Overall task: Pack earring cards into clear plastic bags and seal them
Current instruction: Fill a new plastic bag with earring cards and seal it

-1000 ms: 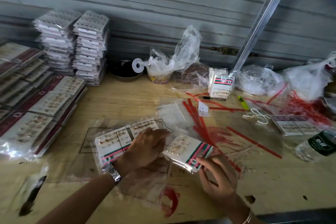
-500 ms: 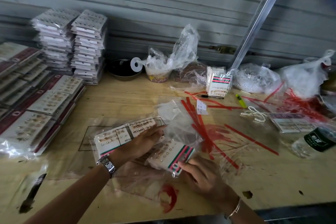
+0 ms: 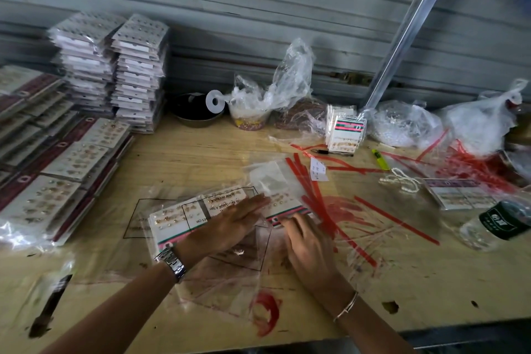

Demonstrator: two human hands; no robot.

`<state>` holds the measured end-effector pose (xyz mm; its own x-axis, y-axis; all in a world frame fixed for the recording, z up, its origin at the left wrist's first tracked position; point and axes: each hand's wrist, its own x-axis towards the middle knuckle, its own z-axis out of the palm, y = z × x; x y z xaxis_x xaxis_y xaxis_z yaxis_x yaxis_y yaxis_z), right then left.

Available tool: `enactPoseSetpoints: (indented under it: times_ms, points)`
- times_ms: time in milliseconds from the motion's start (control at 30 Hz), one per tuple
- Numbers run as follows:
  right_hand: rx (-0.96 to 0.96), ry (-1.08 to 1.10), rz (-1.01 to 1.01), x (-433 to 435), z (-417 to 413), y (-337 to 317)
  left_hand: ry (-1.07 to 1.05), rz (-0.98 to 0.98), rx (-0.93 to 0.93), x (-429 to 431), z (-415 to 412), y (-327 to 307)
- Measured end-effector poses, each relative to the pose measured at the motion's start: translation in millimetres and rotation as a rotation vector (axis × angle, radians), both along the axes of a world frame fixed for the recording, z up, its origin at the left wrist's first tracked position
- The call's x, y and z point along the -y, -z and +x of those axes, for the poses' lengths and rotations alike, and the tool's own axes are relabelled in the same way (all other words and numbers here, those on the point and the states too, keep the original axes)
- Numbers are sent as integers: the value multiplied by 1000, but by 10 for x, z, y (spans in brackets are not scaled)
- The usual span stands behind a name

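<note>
**Both hands rest on the bagged earring cards**

The left hand [image 3: 227, 224] lies palm down near the middle of the counter [image 3: 201, 158]. Its fingers [image 3: 253, 207] are straight and close together, and they press flat on a clear plastic bag [image 3: 247, 256] with black printed lines. Under this bag, on the left of the hand, an earring card [image 3: 172, 218] shows its rows of small studs and a striped lower edge. The tips of the left fingers reach the left edge of a second earring card [image 3: 287, 201], which also lies under thin plastic.

The right hand [image 3: 310, 247] is just beside the left one, back side up. Its fingers [image 3: 290, 223] are a little bent and together, and their tips touch the striped lower edge of the second earring card. The thumb is hidden, so it is not possible to tell if the hand pinches the card or only presses on it.

Red strips [image 3: 311, 192] lie just right of this card. Tall stacks of packed cards [image 3: 115, 66] stand at the back left, and a water bottle [image 3: 500, 224] lies at the far right.
</note>
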<state>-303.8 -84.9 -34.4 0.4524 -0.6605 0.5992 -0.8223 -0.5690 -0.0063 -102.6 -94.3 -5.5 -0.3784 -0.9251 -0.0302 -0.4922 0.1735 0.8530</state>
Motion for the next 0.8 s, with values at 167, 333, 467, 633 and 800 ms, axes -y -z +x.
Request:
enactPoseSetpoints:
  times_ms: [167,333,467,633,800]
  points:
    - [293,66,174,-155,39,54,27,-90,231,-23,-13,20]
    - [628,60,369,-291,123,23,-1,-117,267,-15,-47,37]
    - [812,70,490,-299,151,11,-31,-69,113,-5,-38,54]
    - [933,56,592,-308,154,19,-35,-38,115,10,-25,76]
    - [998,5,655,-278,137,20,-12,-61,183,22,-32,59]
